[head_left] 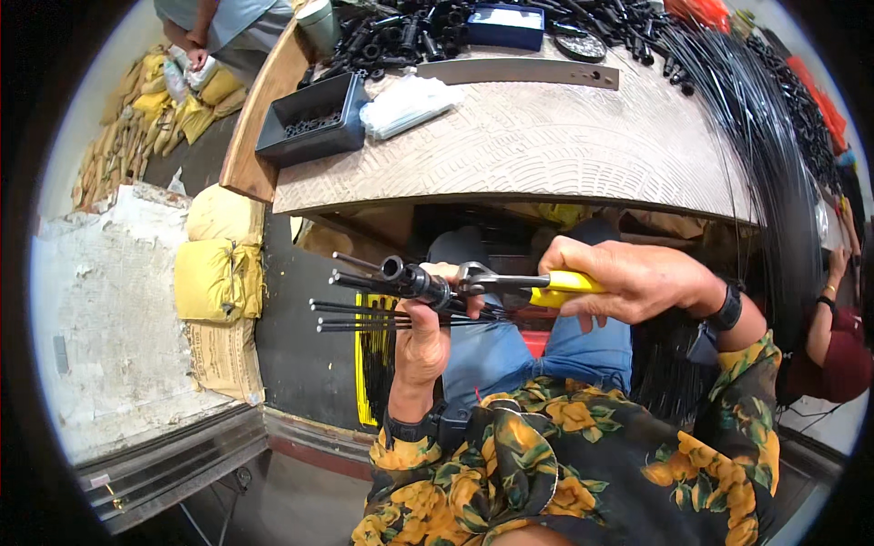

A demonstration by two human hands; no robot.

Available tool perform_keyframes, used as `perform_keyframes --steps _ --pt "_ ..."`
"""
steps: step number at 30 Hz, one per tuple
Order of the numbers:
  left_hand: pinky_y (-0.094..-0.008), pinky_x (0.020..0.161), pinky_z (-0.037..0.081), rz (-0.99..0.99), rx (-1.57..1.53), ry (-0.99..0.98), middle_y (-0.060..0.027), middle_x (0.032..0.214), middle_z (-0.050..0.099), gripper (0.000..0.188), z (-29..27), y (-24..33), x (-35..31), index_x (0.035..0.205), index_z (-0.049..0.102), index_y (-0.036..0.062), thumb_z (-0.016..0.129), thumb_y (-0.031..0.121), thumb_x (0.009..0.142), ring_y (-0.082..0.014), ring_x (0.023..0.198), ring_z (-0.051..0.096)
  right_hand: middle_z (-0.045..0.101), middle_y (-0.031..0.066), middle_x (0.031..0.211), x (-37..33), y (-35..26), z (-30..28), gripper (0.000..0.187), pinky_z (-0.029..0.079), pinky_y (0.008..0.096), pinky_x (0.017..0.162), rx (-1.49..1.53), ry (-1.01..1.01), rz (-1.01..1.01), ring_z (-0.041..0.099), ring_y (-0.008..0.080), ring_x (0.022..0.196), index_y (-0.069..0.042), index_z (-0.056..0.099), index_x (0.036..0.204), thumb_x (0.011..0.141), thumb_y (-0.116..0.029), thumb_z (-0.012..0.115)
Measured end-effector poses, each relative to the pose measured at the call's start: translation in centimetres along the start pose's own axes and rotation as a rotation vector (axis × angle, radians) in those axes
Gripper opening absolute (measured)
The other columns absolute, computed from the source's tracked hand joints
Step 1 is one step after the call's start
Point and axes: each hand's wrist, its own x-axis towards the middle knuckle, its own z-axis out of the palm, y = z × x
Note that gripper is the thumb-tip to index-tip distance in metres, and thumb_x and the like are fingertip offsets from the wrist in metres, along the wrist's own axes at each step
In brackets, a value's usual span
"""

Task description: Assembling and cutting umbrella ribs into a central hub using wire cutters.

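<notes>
My left hand (421, 353) is closed around a black tubular fitting (417, 281) with a ringed, open end. Thin black rods (360, 314) with pale tips run through the same grip and stick out to the left. From the right, my right hand (642, 278) grips pliers by their yellow handles (575, 283). The metal jaws of the pliers (473, 276) are at the fitting, beside the left fingers. What exactly the jaws pinch is too small to tell. Both hands are above my lap, in front of the table edge.
On the table (546, 146) lie a dark bin (314, 118) of small parts, a clear plastic bundle (410, 105), a flat metal strip (523, 73) and heaped black fittings (391, 36). Long black rods (765, 136) hang over its right side. Yellow sacks (218, 282) stand left. Other people are at both sides.
</notes>
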Motion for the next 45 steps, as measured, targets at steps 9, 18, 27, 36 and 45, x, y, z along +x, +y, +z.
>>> perform_keyframes --steps 9,18,27,36,45 --pt "-0.0317 0.062 0.043 0.007 0.034 0.059 -0.0085 0.077 0.05 0.058 0.4 0.9 -0.9 0.091 0.045 0.0046 0.041 0.062 0.081 -0.0188 0.067 0.051 0.056 0.0205 0.068 0.6 0.4 2.7 0.062 0.041 0.0432 0.051 -0.299 0.11 0.021 0.057 0.0383 0.062 -0.008 0.025 0.132 0.081 -0.007 0.059" --pt "-0.0295 0.062 0.044 0.056 0.137 0.193 -0.0079 0.081 0.055 0.063 0.8 -0.5 0.2 0.103 0.048 0.0034 0.033 0.062 0.085 -0.0161 0.067 0.052 0.056 0.014 0.07 3.3 6.2 7.2 0.045 0.046 0.0369 0.053 -0.021 0.465 -0.233 0.06 0.0296 0.062 -0.005 0.035 0.115 0.082 -0.02 0.063" --pt "-0.0384 0.087 0.043 0.282 0.2 0.21 -0.0185 0.106 0.049 0.063 0.2 -1.9 2.2 0.093 0.048 -0.0016 0.022 0.056 0.091 -0.0264 0.097 0.054 0.064 0.008 0.078 1.0 7.1 -15.6 0.028 0.047 0.0288 0.063 -0.283 1.192 0.057 0.061 0.0163 0.071 -0.002 0.062 0.09 0.075 -0.025 0.068" --pt "-0.0281 0.051 0.042 0.118 0.157 0.26 -0.0114 0.07 0.05 0.065 0.8 -2.7 1.7 0.092 0.049 0.0019 0.028 0.063 0.086 -0.0187 0.054 0.048 0.053 0.0168 0.093 5.4 10.8 -24.1 0.02 0.05 0.0393 0.068 -1.073 1.077 0.688 0.059 0.03 0.083 0.0 0.065 0.086 0.073 -0.015 0.059" --pt "-0.0272 0.053 0.042 0.114 0.1 0.214 -0.0099 0.072 0.051 0.063 0.5 -2.9 2.7 0.097 0.049 0.0015 0.031 0.061 0.087 -0.0179 0.06 0.05 0.059 0.0191 0.087 5.2 10.3 -25.3 0.021 0.05 0.0387 0.069 -0.766 1.276 0.606 0.062 0.0333 0.078 -0.004 0.066 0.085 0.072 -0.021 0.062"
